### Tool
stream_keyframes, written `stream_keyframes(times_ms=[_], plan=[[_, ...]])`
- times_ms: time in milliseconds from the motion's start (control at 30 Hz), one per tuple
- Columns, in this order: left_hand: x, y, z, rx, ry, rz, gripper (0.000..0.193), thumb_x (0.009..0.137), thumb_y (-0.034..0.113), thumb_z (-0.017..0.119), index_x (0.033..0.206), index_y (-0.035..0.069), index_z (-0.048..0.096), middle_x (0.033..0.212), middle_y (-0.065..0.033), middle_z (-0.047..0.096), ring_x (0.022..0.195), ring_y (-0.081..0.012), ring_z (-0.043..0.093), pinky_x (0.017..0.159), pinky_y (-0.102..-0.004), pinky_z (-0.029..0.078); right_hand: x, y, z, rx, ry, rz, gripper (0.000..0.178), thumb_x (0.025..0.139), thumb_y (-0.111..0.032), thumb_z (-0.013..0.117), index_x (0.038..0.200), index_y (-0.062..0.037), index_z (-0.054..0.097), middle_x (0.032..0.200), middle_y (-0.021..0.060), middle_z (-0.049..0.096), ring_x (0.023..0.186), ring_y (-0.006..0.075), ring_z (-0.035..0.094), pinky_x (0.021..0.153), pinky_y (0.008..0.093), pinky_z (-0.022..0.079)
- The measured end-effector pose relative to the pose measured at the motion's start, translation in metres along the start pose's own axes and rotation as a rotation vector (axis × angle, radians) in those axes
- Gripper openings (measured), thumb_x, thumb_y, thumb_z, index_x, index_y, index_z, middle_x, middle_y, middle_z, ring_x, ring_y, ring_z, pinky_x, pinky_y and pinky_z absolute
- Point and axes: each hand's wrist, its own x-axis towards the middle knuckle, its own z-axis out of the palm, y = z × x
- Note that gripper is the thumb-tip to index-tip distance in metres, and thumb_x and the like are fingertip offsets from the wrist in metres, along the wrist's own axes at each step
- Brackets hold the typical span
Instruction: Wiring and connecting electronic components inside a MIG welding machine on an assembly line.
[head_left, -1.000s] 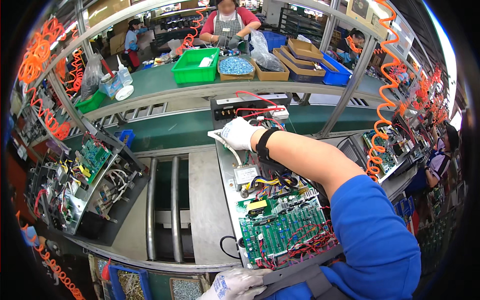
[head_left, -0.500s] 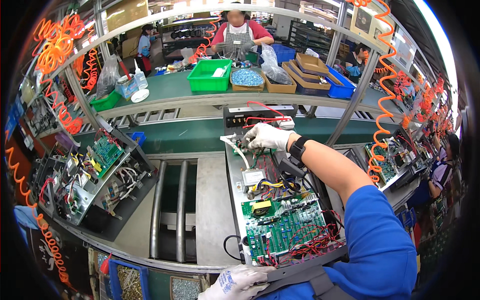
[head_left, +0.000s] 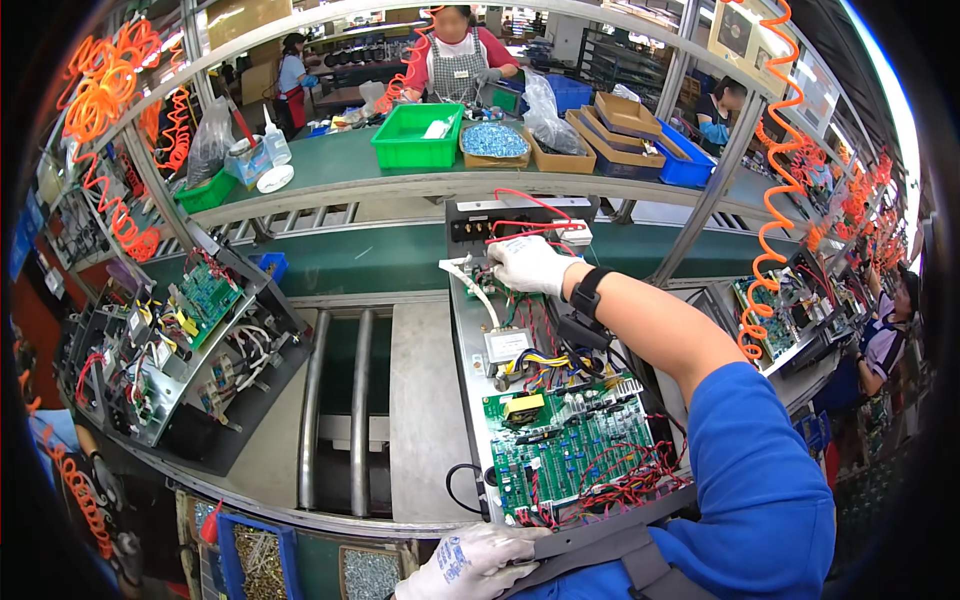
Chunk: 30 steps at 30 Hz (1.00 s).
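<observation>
Light is bright and even through the middle; a white strip of light (head_left: 893, 115) glares at two o'clock. Rollers (head_left: 361, 410) at eight o'clock gleam. Fisheye distortion bows the bench edge (head_left: 440, 189) at twelve; corners fall black.

Right grip (head_left: 530, 264), white-gloved, fingers down at far end of open chassis (head_left: 468, 345), beside thick white cable (head_left: 482, 298); what's under fingertips is hidden. Left grip (head_left: 472, 562), also gloved, at near edge by dark bar (head_left: 605, 526). Circuit board (head_left: 560, 465), red wires (head_left: 640, 470) between. 2nd open unit (head_left: 185, 350) left, past 2 steel rollers (head_left: 361, 420). Far desk (head_left: 335, 165): green bin (head_left: 412, 156), small blue parts (head_left: 494, 140), 1 co-worker (head_left: 458, 65) behind.
</observation>
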Motion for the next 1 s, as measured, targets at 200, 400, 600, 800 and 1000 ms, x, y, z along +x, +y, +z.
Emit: stream_keyframes(times_ms=[200, 400, 600, 800, 1000], plan=[[0.0, -0.003, 0.001, 0.027, 0.027, 0.039, 0.02, 0.076, 0.012, 0.072, 0.092, 0.005, 0.061, 0.109, -0.0099, 0.067, 0.093, -0.0298, 0.063, 0.079, -0.0384, 0.051, 0.024, -0.004, 0.005, -0.209, -0.291, 0.062, 0.028, 0.076, -0.016, 0.058, 0.096, -0.0015, 0.07, 0.099, 0.02, 0.069, 0.094, 0.0338, 0.067, 0.075, 0.0477, 0.053], [-0.001, -0.007, 0.0, 0.028, 0.062, 0.028, 0.022, 0.076, 0.013, 0.073, 0.094, 0.005, 0.063, 0.106, -0.0105, 0.068, 0.091, -0.0296, 0.064, 0.078, -0.038, 0.051, 0.04, -0.002, 0.007, -0.138, -0.463, 0.012, 0.031, 0.073, -0.017, 0.061, 0.098, -0.001, 0.07, 0.1, 0.0192, 0.069, 0.092, 0.0336, 0.067, 0.075, 0.0439, 0.052], [-0.002, -0.012, 0.001, 0.009, 0.034, 0.003, 0.025, 0.076, 0.014, 0.073, 0.098, 0.005, 0.065, 0.104, -0.0104, 0.068, 0.09, -0.0294, 0.065, 0.078, -0.038, 0.052, 0.037, 0.003, 0.011, -0.123, -0.362, 0.071, 0.029, 0.073, -0.018, 0.061, 0.094, -0.0011, 0.071, 0.099, 0.0187, 0.069, 0.091, 0.0336, 0.067, 0.075, 0.042, 0.052], [0.0, -0.012, -0.001, -0.043, 0.01, -0.048, 0.024, 0.076, 0.014, 0.073, 0.097, 0.005, 0.065, 0.104, -0.0094, 0.068, 0.08, -0.0266, 0.064, 0.071, -0.0361, 0.051, 0.04, 0.004, 0.011, -0.1, -0.393, 0.042, 0.03, 0.071, -0.021, 0.066, 0.093, -0.0014, 0.071, 0.098, 0.0192, 0.069, 0.089, 0.0326, 0.068, 0.073, 0.0415, 0.052], [0.003, -0.008, -0.003, -0.044, -0.007, -0.079, 0.027, 0.078, 0.015, 0.072, 0.101, 0.005, 0.064, 0.103, -0.0087, 0.067, 0.079, -0.0258, 0.062, 0.071, -0.0355, 0.049, 0.045, -0.009, 0.009, -0.224, -0.333, 0.084, 0.033, 0.069, -0.02, 0.072, 0.097, -0.0034, 0.072, 0.099, 0.0176, 0.07, 0.092, 0.0322, 0.068, 0.079, 0.04, 0.054]])
